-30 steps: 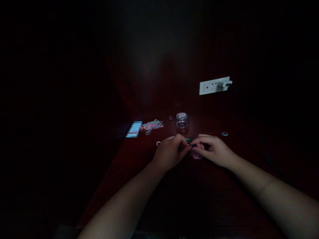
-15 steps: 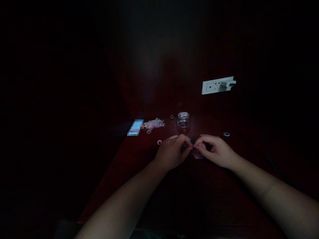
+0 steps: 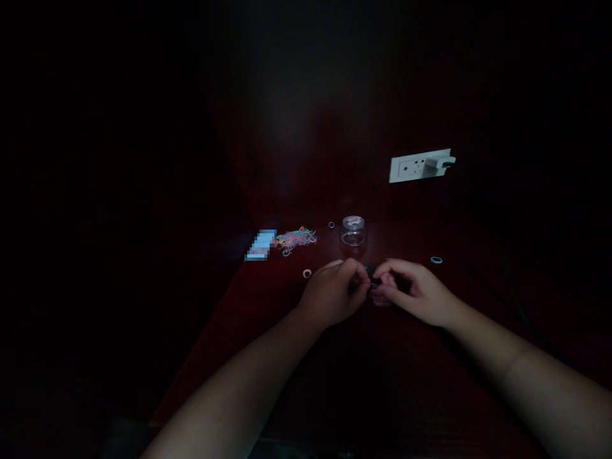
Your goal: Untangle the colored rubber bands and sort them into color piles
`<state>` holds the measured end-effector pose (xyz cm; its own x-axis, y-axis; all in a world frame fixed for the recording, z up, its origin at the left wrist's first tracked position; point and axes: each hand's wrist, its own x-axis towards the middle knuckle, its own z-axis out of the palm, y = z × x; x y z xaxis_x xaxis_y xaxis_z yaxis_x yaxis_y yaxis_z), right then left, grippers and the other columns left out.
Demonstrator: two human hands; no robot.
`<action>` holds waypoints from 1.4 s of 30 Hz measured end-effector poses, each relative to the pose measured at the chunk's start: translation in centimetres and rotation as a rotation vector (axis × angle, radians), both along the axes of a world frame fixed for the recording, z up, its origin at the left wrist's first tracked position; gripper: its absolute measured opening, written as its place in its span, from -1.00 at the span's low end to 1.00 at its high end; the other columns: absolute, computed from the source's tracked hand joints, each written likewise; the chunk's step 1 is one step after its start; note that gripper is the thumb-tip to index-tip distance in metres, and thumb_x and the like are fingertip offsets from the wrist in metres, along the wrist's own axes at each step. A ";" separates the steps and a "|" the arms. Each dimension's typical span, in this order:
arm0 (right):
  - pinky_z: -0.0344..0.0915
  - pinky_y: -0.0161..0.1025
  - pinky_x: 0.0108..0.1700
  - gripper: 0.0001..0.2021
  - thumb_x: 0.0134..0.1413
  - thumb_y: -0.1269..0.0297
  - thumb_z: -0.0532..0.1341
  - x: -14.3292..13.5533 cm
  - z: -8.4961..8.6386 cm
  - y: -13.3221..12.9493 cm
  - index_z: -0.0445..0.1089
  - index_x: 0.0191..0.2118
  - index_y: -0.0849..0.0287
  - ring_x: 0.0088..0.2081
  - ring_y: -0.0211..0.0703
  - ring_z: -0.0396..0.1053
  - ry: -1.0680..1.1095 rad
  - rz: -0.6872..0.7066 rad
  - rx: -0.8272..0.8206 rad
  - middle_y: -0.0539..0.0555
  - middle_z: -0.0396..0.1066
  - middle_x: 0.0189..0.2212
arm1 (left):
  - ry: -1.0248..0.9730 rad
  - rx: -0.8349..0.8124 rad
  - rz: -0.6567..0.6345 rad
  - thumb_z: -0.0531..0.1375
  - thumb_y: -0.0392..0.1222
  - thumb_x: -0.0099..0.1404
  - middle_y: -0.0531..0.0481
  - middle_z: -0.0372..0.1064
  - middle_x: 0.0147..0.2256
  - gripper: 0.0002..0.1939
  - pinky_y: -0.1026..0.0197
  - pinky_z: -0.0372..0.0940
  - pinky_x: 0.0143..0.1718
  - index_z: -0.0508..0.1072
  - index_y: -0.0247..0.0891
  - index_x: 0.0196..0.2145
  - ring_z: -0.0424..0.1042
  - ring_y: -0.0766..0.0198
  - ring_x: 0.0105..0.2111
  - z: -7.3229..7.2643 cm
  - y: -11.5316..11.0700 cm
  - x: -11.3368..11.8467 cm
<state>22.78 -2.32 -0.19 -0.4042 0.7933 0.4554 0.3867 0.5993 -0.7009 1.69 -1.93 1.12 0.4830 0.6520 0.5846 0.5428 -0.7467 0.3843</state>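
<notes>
My left hand [image 3: 335, 290] is closed in a pinch, thumb and index finger meeting on a tiny dark band that is hard to make out. Close by on its right is my right hand [image 3: 414, 290], its thumb and index fingertips a little apart and the other fingers curled behind. Beneath the fingertips shows a pink bundle of small elastic bands [image 3: 381, 298], partly hidden by my right thumb; whether it rests on the table or hangs is unclear. A bit of teal band peeks out just behind the fingers.
A pile of coloured elastic bands [image 3: 297, 238] lies beside a lit phone [image 3: 261, 245]. A lidded clear jar [image 3: 353, 232] stands behind my hands. Single bands lie around: pink [image 3: 306, 273], purple [image 3: 331, 225], blue [image 3: 436, 260]. A wall socket [image 3: 421, 166] holds a plug. The room is dark.
My right thumb and index finger have parted slightly from their pinch beside the left fingertips. My left hand stays pinched in nearly the same place. The view has shifted slightly.
</notes>
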 end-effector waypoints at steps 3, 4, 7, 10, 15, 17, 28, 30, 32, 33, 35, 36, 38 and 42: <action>0.24 -0.28 -0.40 -0.85 0.10 0.22 0.31 -0.2 0.1 0.1 0.42 -0.30 0.19 -0.46 -0.24 0.26 -0.061 0.007 0.050 -0.02 0.30 -0.51 | 0.023 0.013 -0.006 0.22 -0.22 0.27 0.10 0.47 -0.32 -0.92 0.23 0.28 -0.29 0.36 -0.17 -0.28 0.42 0.29 -0.30 0.0 0.0 0.0; 0.23 -0.28 -0.40 -0.86 0.12 0.23 0.29 -0.2 0.1 0.1 0.42 -0.34 0.19 -0.47 -0.25 0.26 -0.076 0.008 0.059 -0.02 0.30 -0.52 | 0.035 0.019 -0.009 0.22 -0.21 0.27 0.10 0.47 -0.32 -0.92 0.22 0.28 -0.28 0.36 -0.17 -0.28 0.42 0.29 -0.30 0.0 -0.1 -0.1; 0.22 -0.30 -0.42 -0.83 0.20 0.27 0.21 -0.2 0.1 0.2 0.42 -0.39 0.20 -0.50 -0.28 0.24 -0.081 0.018 0.068 -0.03 0.28 -0.55 | 0.061 0.047 -0.021 0.22 -0.19 0.28 0.09 0.46 -0.33 -0.93 0.22 0.28 -0.29 0.38 -0.18 -0.29 0.42 0.28 -0.30 0.1 -0.2 -0.1; 0.21 -0.31 -0.43 -0.83 0.21 0.30 0.18 -0.1 0.2 0.3 0.43 -0.39 0.20 -0.50 -0.28 0.24 -0.073 0.009 0.093 -0.03 0.26 -0.54 | 0.075 0.061 -0.040 0.22 -0.19 0.27 0.07 0.45 -0.34 -0.93 0.23 0.28 -0.30 0.39 -0.18 -0.29 0.42 0.28 -0.31 0.3 -0.3 -0.1; 0.23 -0.29 -0.41 -0.85 0.20 0.30 0.21 0.3 0.4 0.4 0.48 -0.36 0.19 -0.47 -0.25 0.27 -0.094 0.007 0.120 0.00 0.28 -0.50 | 0.092 0.049 -0.046 0.22 -0.19 0.27 0.06 0.44 -0.34 -0.94 0.24 0.27 -0.32 0.40 -0.17 -0.28 0.41 0.27 -0.31 0.1 -0.1 -0.3; 0.24 -0.29 -0.39 -0.86 0.20 0.30 0.22 0.5 0.5 0.5 0.50 -0.33 0.19 -0.45 -0.24 0.30 -0.095 0.016 0.121 0.02 0.31 -0.47 | 0.087 0.036 -0.044 0.21 -0.20 0.26 0.06 0.43 -0.33 -0.94 0.24 0.28 -0.31 0.40 -0.17 -0.28 0.41 0.27 -0.30 0.0 0.1 -0.5; 0.30 -0.26 -0.38 -0.84 0.17 0.20 0.28 1.1 0.3 1.0 0.57 -0.30 0.14 -0.40 -0.20 0.37 -0.073 0.011 0.084 0.06 0.40 -0.43 | 0.014 0.009 -0.040 0.18 -0.25 0.25 0.08 0.40 -0.35 -0.95 0.22 0.23 -0.29 0.35 -0.19 -0.31 0.36 0.27 -0.31 -0.5 0.7 -0.6; 0.29 -0.26 -0.39 -0.83 0.17 0.18 0.28 1.1 0.4 1.0 0.58 -0.31 0.13 -0.41 -0.20 0.37 -0.067 0.005 0.078 0.06 0.40 -0.44 | 0.002 0.005 -0.035 0.18 -0.25 0.24 0.07 0.41 -0.34 -0.94 0.21 0.24 -0.29 0.34 -0.19 -0.31 0.36 0.26 -0.30 -0.5 0.7 -0.6; 0.29 -0.25 -0.40 -0.81 0.17 0.16 0.27 1.0 0.4 0.9 0.58 -0.31 0.13 -0.42 -0.20 0.36 -0.060 0.002 0.077 0.06 0.39 -0.44 | -0.005 0.001 -0.028 0.18 -0.25 0.24 0.06 0.41 -0.35 -0.94 0.21 0.24 -0.29 0.33 -0.19 -0.31 0.35 0.26 -0.31 -0.5 0.8 -0.7; 0.28 -0.25 -0.39 -0.80 0.17 0.15 0.27 1.0 0.4 0.9 0.58 -0.31 0.14 -0.43 -0.20 0.35 -0.057 0.004 0.079 0.06 0.39 -0.45 | -0.007 -0.002 -0.025 0.18 -0.26 0.24 0.06 0.40 -0.35 -0.94 0.21 0.24 -0.30 0.33 -0.19 -0.31 0.35 0.26 -0.31 -0.5 0.8 -0.6; 0.28 -0.25 -0.38 -0.80 0.19 0.17 0.26 0.9 0.3 0.8 0.58 -0.31 0.15 -0.42 -0.21 0.34 -0.059 0.016 0.080 0.06 0.38 -0.46 | -0.005 -0.010 -0.024 0.19 -0.26 0.24 0.07 0.40 -0.35 -0.94 0.21 0.24 -0.30 0.34 -0.19 -0.32 0.36 0.27 -0.31 -0.4 0.8 -0.6; 0.27 -0.25 -0.37 -0.80 0.20 0.18 0.25 0.9 0.2 0.8 0.57 -0.31 0.16 -0.42 -0.21 0.33 -0.066 0.024 0.076 0.06 0.37 -0.46 | -0.003 -0.015 -0.027 0.19 -0.26 0.24 0.07 0.41 -0.35 -0.94 0.22 0.25 -0.30 0.34 -0.20 -0.32 0.36 0.28 -0.31 -0.4 0.7 -0.6; 0.27 -0.26 -0.37 -0.80 0.21 0.21 0.24 0.8 0.1 0.8 0.56 -0.33 0.17 -0.42 -0.22 0.32 -0.085 0.039 0.066 0.05 0.36 -0.47 | 0.002 -0.026 -0.034 0.19 -0.27 0.24 0.07 0.42 -0.33 -0.94 0.21 0.26 -0.28 0.35 -0.20 -0.31 0.37 0.28 -0.30 -0.3 0.7 -0.6; 0.26 -0.27 -0.37 -0.80 0.22 0.20 0.23 0.6 -0.1 0.7 0.56 -0.33 0.17 -0.43 -0.23 0.32 -0.108 0.048 0.053 0.04 0.36 -0.46 | -0.002 -0.039 -0.066 0.16 -0.27 0.26 0.04 0.43 -0.31 -0.94 0.20 0.28 -0.25 0.37 -0.20 -0.27 0.39 0.27 -0.29 -0.4 0.7 -0.5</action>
